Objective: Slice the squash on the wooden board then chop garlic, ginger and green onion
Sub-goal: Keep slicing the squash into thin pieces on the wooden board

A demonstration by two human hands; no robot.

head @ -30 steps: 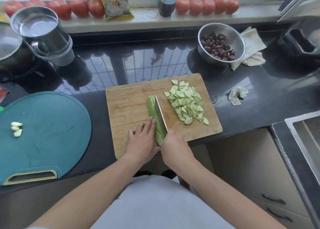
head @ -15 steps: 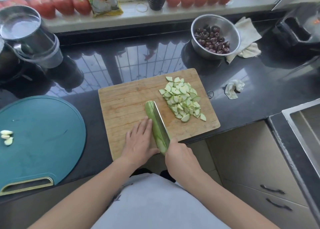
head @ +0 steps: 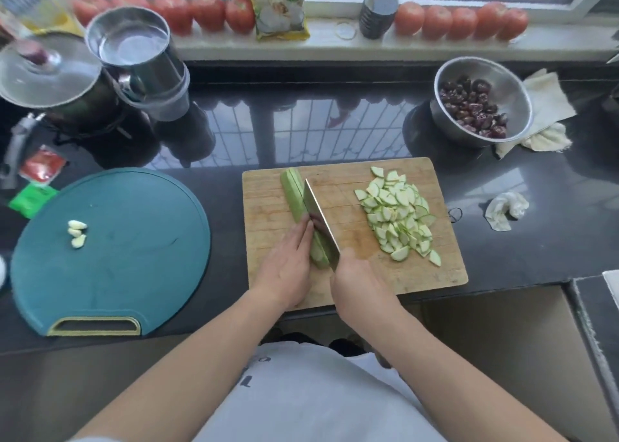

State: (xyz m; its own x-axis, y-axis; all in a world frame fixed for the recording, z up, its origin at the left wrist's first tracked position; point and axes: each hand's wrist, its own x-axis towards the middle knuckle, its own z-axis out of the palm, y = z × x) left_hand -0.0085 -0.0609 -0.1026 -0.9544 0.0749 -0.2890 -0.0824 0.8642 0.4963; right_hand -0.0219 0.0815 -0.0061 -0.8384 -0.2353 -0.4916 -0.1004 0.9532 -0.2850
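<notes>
A long green squash piece [head: 294,197] lies lengthwise on the wooden board [head: 348,271]. My left hand [head: 284,267] rests flat on its near part with straight fingers. My right hand [head: 363,287] grips the handle of a cleaver [head: 320,219], whose blade runs along the squash's right side. A pile of cut squash slices [head: 398,214] lies on the board's right half. Three peeled garlic cloves [head: 77,232] sit on the round teal board [head: 134,250] to the left. No ginger or green onion is in sight.
A steel bowl of dark red dates [head: 479,103] and a cloth [head: 546,107] stand at the back right. Steel pots and a lid [head: 50,70] crowd the back left. Tomatoes [head: 462,23], a packet and a bottle line the sill. A crumpled tissue [head: 505,209] lies right of the board.
The view has shifted, so the board now sits farther right. The cleaver stays along the squash's length and my hands keep their hold; the squash looks split lengthwise.
</notes>
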